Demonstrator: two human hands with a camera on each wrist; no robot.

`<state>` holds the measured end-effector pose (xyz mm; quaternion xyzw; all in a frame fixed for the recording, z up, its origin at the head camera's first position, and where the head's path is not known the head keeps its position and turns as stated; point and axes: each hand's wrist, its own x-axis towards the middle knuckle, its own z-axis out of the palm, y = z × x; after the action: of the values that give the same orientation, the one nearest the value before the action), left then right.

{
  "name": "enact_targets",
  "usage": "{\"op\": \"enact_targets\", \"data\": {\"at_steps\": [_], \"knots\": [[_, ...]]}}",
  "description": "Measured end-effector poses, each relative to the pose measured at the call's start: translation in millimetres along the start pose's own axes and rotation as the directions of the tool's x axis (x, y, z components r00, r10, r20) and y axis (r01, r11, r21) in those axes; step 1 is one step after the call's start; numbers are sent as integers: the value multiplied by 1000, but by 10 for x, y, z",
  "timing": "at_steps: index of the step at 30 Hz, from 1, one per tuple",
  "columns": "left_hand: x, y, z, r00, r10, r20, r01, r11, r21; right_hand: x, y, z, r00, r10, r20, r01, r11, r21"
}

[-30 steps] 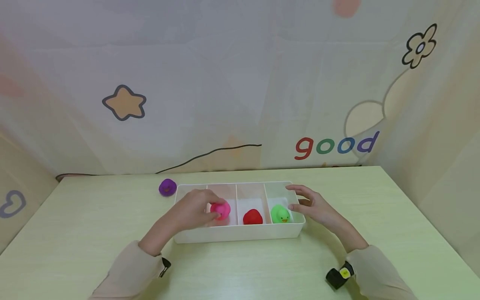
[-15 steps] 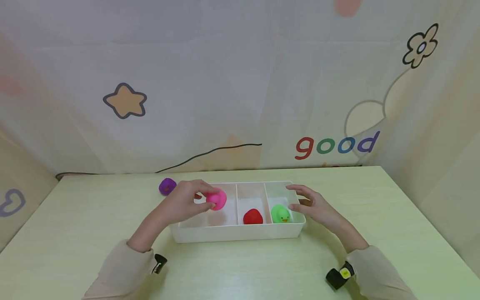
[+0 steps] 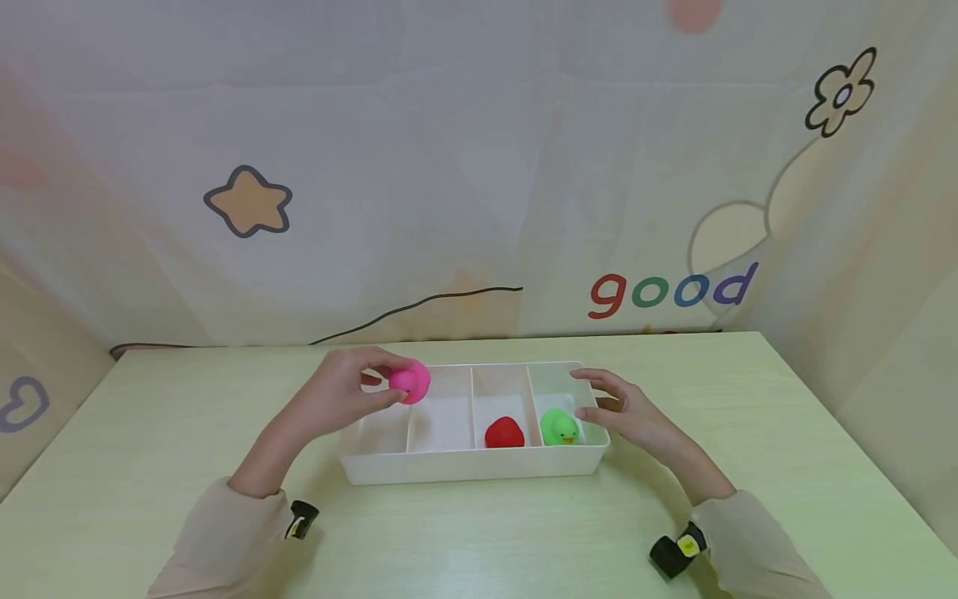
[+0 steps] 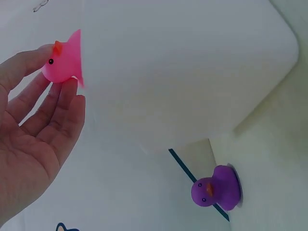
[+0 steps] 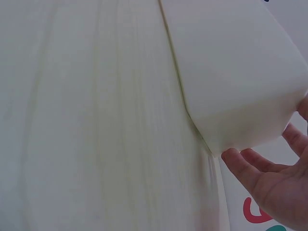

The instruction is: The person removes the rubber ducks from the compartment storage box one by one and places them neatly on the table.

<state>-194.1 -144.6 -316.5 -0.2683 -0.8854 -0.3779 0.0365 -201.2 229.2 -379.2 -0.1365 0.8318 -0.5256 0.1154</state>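
Note:
My left hand (image 3: 334, 389) pinches a pink rubber duck (image 3: 410, 382) between thumb and fingertips, raised above the left part of a white divided box (image 3: 471, 466). In the left wrist view the pink duck (image 4: 65, 60) shows its orange beak and one eye. My right hand (image 3: 629, 409) holds the box's right end, thumb over the rim and fingers at the end wall (image 5: 250, 127). A red rubber toy (image 3: 505, 433) sits in the third compartment from the left, and a green duck (image 3: 560, 427) in the rightmost one. The two left compartments hold nothing visible.
A purple rubber duck (image 4: 219, 187) stands on the table beyond the box's left end; in the head view my left hand hides it. The pale wooden table (image 3: 479, 541) meets a printed curtain (image 3: 419, 183) at the back.
My left hand has lifted the pink duck out of the second compartment and carried it up and left, now covering the purple duck in the head view. My right hand has stayed put.

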Motion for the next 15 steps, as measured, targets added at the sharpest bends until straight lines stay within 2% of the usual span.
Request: {"op": "enact_targets", "data": {"at_steps": [7, 15], "knots": [[-55, -106, -111, 996, -66, -62, 67, 998, 17, 9, 31, 1, 1000, 1, 0, -1, 1000, 2], [-140, -264, -249, 985, -135, -112, 135, 991, -12, -10, 12, 2, 1000, 2, 0, -2, 1000, 9]]}}
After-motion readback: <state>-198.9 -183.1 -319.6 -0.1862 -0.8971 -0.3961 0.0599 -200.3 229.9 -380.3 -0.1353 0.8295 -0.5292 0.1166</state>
